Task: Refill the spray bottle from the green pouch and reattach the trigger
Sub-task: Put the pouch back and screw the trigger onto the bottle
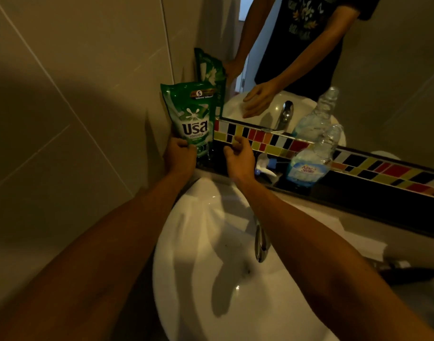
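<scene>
Gripping green pouch (195,116) low with left hand (180,156) at ledge's left end; right hand (239,157) loosely curled, empty, beside it.

The left hand (180,157) covers the bottom corner of the green pouch (193,114), so the small print there cannot be read. The fingers of that hand curl out of sight against the pouch. The right hand (239,159) shows only its back, and it is hard to tell if it holds anything. The trigger (265,167) lies on the ledge behind that hand, partly hidden and too blurry to see well. The label on the spray bottle (312,161) is too fuzzy to read. Both arms are cut off by the bottom edge. The sink (186,279) runs off the bottom edge too.
</scene>
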Available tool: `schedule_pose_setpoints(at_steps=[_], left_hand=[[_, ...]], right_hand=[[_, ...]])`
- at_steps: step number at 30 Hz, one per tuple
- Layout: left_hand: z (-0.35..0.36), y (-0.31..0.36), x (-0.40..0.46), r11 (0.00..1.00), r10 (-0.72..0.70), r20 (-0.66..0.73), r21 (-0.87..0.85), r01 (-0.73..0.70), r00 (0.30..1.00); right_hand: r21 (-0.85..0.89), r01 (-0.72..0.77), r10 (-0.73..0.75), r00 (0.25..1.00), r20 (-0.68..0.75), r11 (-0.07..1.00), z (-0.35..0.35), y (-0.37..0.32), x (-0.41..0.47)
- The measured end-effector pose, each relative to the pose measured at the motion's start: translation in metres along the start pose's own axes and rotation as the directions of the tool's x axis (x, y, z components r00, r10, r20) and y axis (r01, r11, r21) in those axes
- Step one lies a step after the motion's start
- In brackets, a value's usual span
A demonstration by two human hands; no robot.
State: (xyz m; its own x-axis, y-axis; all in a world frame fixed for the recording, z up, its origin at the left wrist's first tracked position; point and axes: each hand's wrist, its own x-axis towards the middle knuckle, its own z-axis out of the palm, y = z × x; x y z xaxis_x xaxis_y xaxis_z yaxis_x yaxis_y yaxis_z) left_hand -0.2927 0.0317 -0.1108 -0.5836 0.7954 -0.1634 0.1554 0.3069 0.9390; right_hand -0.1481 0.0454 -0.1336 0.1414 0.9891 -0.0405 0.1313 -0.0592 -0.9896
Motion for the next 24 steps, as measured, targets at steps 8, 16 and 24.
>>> schedule_pose_setpoints(at_steps=[8, 16, 24], left_hand=[[0.049, -0.009, -0.056, 0.968, 0.143, 0.4, 0.136, -0.212, 0.906], [0.102, -0.004, -0.086, 0.938, 0.169, 0.542, 0.169, -0.303, 0.823], [0.146, -0.001, -0.086, 0.893, 0.189, 0.526, 0.259, -0.367, 0.829]], right_hand=[[-0.072, 0.046, -0.058, 0.98, -0.188, 0.996, -0.079, 0.02, -0.055], [-0.026, 0.067, -0.072, 0.915, -0.397, 0.997, -0.162, 0.028, -0.073], [-0.117, 0.116, -0.148, 0.936, -0.32, 0.986, -0.213, 0.01, -0.037]])
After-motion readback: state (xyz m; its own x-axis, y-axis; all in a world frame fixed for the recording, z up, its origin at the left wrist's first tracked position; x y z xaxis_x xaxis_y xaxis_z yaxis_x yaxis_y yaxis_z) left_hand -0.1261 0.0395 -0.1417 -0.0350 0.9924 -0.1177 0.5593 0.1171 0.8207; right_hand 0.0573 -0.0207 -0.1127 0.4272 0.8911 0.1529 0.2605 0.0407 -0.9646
